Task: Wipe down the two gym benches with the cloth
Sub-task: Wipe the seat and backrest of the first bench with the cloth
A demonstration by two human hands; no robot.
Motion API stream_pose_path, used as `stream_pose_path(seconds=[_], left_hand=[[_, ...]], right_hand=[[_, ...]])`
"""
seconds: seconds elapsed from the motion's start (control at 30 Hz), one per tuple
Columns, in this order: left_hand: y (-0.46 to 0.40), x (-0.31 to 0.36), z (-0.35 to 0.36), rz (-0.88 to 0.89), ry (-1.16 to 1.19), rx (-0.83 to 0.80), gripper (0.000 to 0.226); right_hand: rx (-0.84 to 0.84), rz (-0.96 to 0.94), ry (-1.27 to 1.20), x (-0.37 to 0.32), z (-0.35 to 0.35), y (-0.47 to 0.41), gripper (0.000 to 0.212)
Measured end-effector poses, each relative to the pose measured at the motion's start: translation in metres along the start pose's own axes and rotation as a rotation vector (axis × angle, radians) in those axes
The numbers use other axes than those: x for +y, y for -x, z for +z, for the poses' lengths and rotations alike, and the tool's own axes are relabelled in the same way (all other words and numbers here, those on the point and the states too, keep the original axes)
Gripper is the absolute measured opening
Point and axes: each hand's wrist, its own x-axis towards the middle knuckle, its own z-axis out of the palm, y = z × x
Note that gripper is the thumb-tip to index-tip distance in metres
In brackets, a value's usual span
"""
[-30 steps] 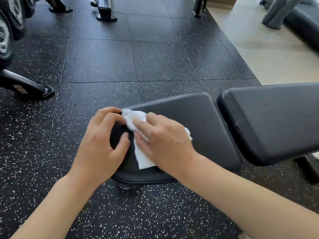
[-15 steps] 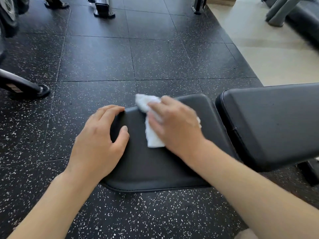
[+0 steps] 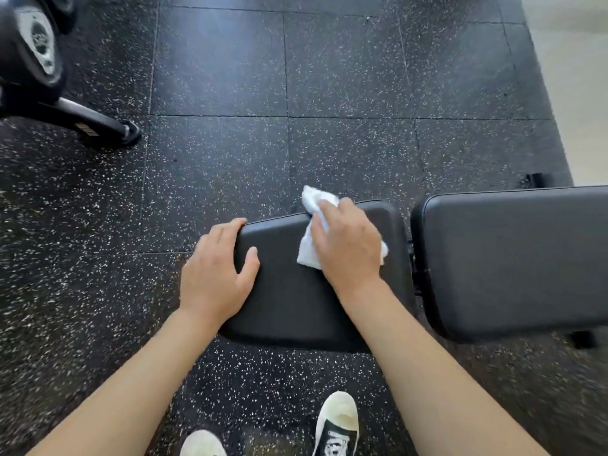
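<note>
White cloth (image 3: 309, 255), two hands (image 3: 214, 274) (image 3: 348, 248), two pads (image 3: 296, 291) (image 3: 513, 258)

Your arms are bare, with no sleeves. Your left hand (image 3: 214, 278) and right hand (image 3: 347, 245) wear nothing. Your shoes (image 3: 337, 422) are white with black patches.

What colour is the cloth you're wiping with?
White. The cloth lies under the right hand on the black seat pad, clearest in the head view.

Counter (image 3: 296, 311): black padded seat section. On it: white cloth (image 3: 307, 255) at far edge. Second black pad (image 3: 513, 258) just right. Speckled rubber floor (image 3: 230, 159) beneath.
</note>
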Motion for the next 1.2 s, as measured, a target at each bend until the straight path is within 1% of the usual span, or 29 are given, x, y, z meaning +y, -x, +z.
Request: stream_pose_path(seconds=[0.1, 0.17, 0.2, 0.3, 0.33, 0.4, 0.43, 0.5, 0.57, 0.67, 0.77, 0.83, 0.9, 1.0, 1.07, 1.13, 1.2], left_hand=[[0.001, 0.003, -0.005, -0.023, -0.015, -0.043, 0.057], [-0.001, 0.004, -0.006, -0.049, -0.009, -0.087, 0.054], [-0.003, 0.004, -0.006, -0.065, 0.003, -0.098, 0.052], [-0.014, 0.003, -0.004, -0.146, 0.065, -0.084, 0.045], [-0.019, 0.003, -0.003, -0.167, 0.075, -0.095, 0.042], [-0.030, 0.002, -0.003, -0.212, 0.075, -0.141, 0.038], [-0.033, 0.001, -0.004, -0.228, 0.080, -0.159, 0.037], [-0.035, 0.000, -0.006, -0.235, 0.096, -0.162, 0.037], [-0.035, -0.001, -0.006, -0.224, 0.112, -0.135, 0.037], [-0.033, -0.003, 0.000, -0.241, 0.131, -0.105, 0.039], [-0.034, -0.004, 0.001, -0.252, 0.149, -0.100, 0.047], [-0.034, -0.002, 0.001, -0.258, 0.140, -0.075, 0.048], [-0.033, 0.001, 0.001, -0.272, 0.109, -0.054, 0.048], [-0.034, 0.005, 0.003, -0.294, 0.085, -0.025, 0.043], [-0.034, 0.004, 0.006, -0.307, 0.074, -0.007, 0.041], [-0.032, 0.003, 0.010, -0.296, 0.065, 0.025, 0.041], [-0.032, 0.002, 0.012, -0.283, 0.052, 0.049, 0.039]], right_hand=[[-0.179, -0.204, -0.058, -0.031, -0.008, 0.019, 0.025], [-0.288, -0.254, -0.030, -0.023, -0.018, 0.011, 0.030], [-0.320, -0.244, 0.011, -0.012, -0.022, 0.004, 0.033], [-0.367, -0.138, 0.181, 0.026, -0.029, -0.025, 0.044], [-0.385, -0.068, 0.206, 0.035, -0.032, -0.034, 0.046], [-0.368, 0.113, 0.148, 0.036, -0.033, -0.045, 0.037], [-0.360, 0.163, 0.147, 0.029, -0.030, -0.047, 0.032], [-0.372, 0.201, 0.161, 0.002, -0.023, -0.047, 0.029], [-0.393, 0.156, 0.152, -0.030, -0.010, -0.047, 0.031], [-0.414, 0.009, 0.137, -0.071, 0.013, -0.050, 0.035], [-0.499, -0.152, 0.093, -0.086, 0.024, -0.057, 0.037], [-0.539, -0.214, 0.062, -0.071, 0.023, -0.064, 0.038], [-0.537, -0.238, 0.085, -0.037, 0.014, -0.073, 0.040], [-0.541, -0.163, 0.151, 0.033, -0.006, -0.094, 0.040], [-0.557, -0.126, 0.109, 0.065, -0.019, -0.103, 0.035], [-0.558, -0.147, 0.057, 0.072, -0.024, -0.101, 0.030], [-0.544, -0.184, 0.054, 0.058, -0.016, -0.099, 0.032]])
